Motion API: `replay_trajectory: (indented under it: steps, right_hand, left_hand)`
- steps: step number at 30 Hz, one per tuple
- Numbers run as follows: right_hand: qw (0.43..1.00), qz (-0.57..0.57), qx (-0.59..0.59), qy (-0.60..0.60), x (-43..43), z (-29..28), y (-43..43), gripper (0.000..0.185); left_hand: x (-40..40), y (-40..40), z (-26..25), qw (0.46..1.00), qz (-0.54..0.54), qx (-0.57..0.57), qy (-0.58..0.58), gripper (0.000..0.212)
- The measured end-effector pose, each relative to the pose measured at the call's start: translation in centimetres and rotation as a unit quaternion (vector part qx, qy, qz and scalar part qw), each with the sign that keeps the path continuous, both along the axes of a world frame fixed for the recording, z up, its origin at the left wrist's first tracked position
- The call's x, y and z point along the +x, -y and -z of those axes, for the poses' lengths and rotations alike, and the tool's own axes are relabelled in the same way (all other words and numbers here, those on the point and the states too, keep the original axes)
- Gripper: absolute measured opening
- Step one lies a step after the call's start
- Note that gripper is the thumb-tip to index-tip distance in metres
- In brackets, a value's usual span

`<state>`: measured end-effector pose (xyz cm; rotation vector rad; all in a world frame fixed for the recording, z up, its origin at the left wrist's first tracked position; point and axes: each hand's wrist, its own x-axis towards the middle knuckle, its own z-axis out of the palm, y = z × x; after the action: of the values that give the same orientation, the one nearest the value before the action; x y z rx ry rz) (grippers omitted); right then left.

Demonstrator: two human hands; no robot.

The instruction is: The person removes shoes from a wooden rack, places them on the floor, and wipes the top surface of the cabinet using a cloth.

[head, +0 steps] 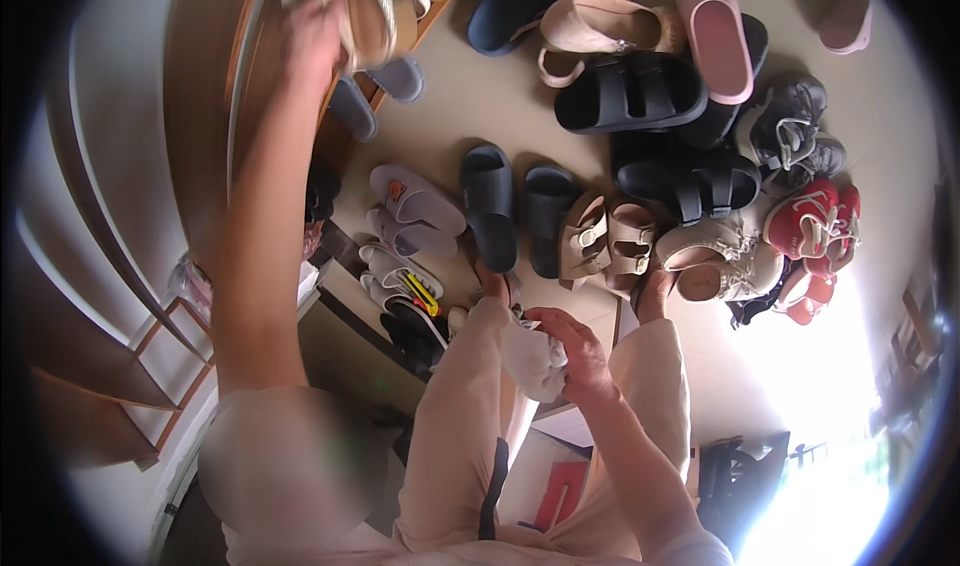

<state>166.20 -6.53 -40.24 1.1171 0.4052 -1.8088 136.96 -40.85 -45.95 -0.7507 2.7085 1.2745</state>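
At the upper left my left hand [311,41] is blurred and closed around a beige and tan sandal [367,22], close to the wooden shelf edge [442,11]. More light-coloured footwear lies just beyond it on that shelf. Over my lap, my right hand [581,356] grips a crumpled whitish cloth [532,360]; its fingers curl round the cloth's right side. Below the raised sandal rest two grey-blue slippers [397,78]. In front of my feet stand lilac slippers [420,198], dark slides [487,206] and tan buckled sandals [585,240].
Black two-strap sandals [630,93], a pink slide [716,37], grey sneakers [787,123], red sneakers [802,221] and cream lace-up shoes [720,258] crowd the floor ahead and right. A yellow utility knife [422,294] lies on shoes at the left. Wooden cabinet panels [199,78] flank my left arm.
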Motion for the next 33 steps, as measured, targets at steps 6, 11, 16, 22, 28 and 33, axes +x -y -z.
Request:
replay_trajectory:
  steps: [6,11,16,22,28,33]
  right_hand:
    - [0.998,0.035,-0.033,0.035,-0.8,-0.1,-0.2,0.021]
    - [0.997,0.045,-0.045,0.045,-2.0,-0.5,-1.4,0.022]
    - [0.996,0.054,-0.062,0.027,-2.1,-0.4,-2.7,0.025]
    - [0.997,0.047,-0.042,0.034,-3.1,-1.5,-2.7,0.023]
    - [0.998,0.015,-0.037,0.038,-2.4,-0.8,-2.6,0.024]
    - [0.977,-0.115,0.041,-0.173,-2.2,-1.3,-2.0,0.025]
  left_hand:
    - [12.7,-10.4,-4.3,0.992,0.106,-0.024,0.059,0.021]
    - [9.0,-17.1,-2.4,0.966,0.239,-0.095,-0.002,0.017]
    - [-1.1,-23.9,-0.2,0.920,0.303,-0.246,-0.032,0.012]
    - [-7.7,-28.7,0.1,0.938,0.231,-0.231,-0.118,0.025]
    - [4.0,-24.1,6.4,0.954,0.268,-0.134,-0.019,0.009]
    - [9.2,-9.3,13.3,0.985,0.054,-0.141,0.083,0.018]
